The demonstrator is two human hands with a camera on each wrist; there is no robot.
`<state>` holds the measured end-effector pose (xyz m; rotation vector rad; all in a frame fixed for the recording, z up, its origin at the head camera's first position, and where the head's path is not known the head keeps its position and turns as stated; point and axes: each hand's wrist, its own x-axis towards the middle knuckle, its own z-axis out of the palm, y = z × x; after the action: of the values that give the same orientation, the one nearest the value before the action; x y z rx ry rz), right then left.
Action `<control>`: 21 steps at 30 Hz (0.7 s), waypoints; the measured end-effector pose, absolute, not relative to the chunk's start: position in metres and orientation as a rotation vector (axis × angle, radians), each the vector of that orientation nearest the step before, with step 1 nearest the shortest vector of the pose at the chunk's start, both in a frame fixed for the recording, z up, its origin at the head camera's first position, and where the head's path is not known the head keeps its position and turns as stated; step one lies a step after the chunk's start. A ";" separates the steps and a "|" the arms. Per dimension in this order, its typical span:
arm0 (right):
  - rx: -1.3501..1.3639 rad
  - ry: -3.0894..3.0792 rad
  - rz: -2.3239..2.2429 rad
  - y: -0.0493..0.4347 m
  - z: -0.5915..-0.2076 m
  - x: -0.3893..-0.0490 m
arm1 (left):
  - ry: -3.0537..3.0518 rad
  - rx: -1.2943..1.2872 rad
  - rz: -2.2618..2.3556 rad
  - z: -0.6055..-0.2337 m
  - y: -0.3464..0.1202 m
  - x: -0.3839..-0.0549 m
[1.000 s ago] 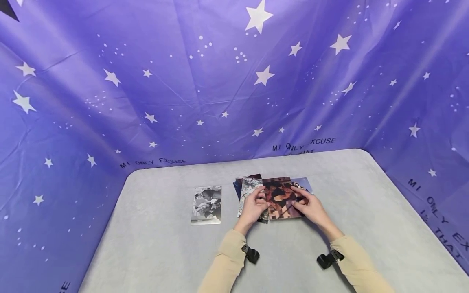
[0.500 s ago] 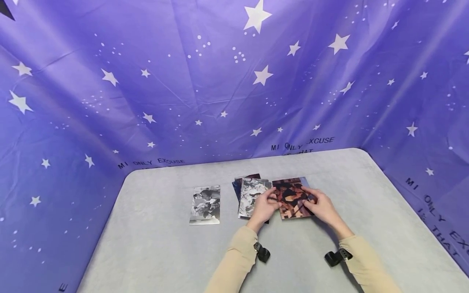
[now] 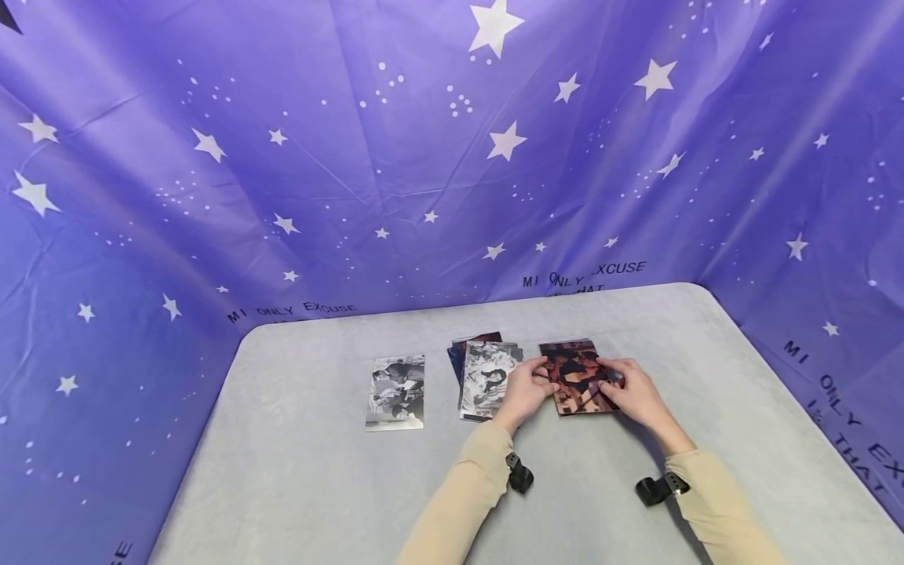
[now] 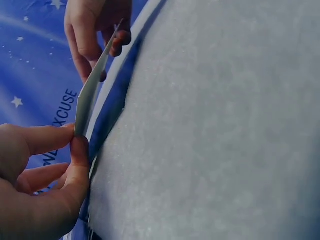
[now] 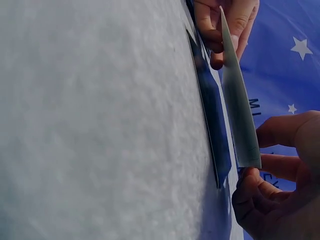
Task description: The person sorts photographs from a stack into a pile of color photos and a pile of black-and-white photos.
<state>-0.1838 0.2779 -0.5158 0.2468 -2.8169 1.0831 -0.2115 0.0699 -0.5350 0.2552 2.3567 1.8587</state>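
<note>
A reddish-brown photo print [image 3: 575, 375] is held a little above the table by both hands. My left hand [image 3: 524, 394] pinches its left edge between thumb and forefinger. At the opposite edge, my right hand [image 3: 639, 396] grips it the same way. The wrist views show the print's pale underside [image 5: 239, 110]. Beneath it, in the right wrist view, a dark photo [image 5: 212, 112] lies on the table; from the head view it is mostly covered. Just left of my left hand is a loose pile of photos [image 3: 483, 378], with a black-and-white one on top.
A single black-and-white photo [image 3: 397, 392] lies left of the pile. The grey table [image 3: 297, 455] has rounded back corners. Behind it and at both sides hangs a purple star-patterned cloth [image 3: 424, 157]. Black cameras are strapped to both wrists.
Both hands have carried the reddish-brown print to the right, off the edge of the pile and over the photo lying at the right. More of the pile's black-and-white top photo shows.
</note>
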 end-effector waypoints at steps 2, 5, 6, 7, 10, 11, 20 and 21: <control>0.248 -2.817 1.074 0.279 -0.516 -0.185 | 2.398 0.254 1.816 -0.535 0.072 -0.214; 0.250 -2.827 1.070 0.282 -0.517 -0.187 | 2.452 0.267 1.767 -0.534 0.074 -0.216; 0.251 -2.836 1.061 0.283 -0.518 -0.188 | 2.463 0.272 1.756 -0.534 0.075 -0.217; 0.255 -2.847 1.051 0.283 -0.519 -0.189 | 2.475 0.277 1.745 -0.535 0.076 -0.218; 0.279 -2.880 1.024 0.285 -0.521 -0.190 | 2.508 0.295 1.705 -0.536 0.077 -0.220; 0.290 -2.890 1.017 0.286 -0.521 -0.191 | 2.521 0.302 1.689 -0.536 0.078 -0.221; 0.342 -2.894 0.955 0.286 -0.524 -0.197 | 2.636 0.343 1.521 -0.535 0.079 -0.224; 0.338 -2.898 0.955 0.286 -0.524 -0.198 | 2.646 0.348 1.515 -0.535 0.079 -0.224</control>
<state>-0.1981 0.2860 -0.5243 0.3378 -2.8978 0.9553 -0.2244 0.0786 -0.5350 0.3479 2.6457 1.5155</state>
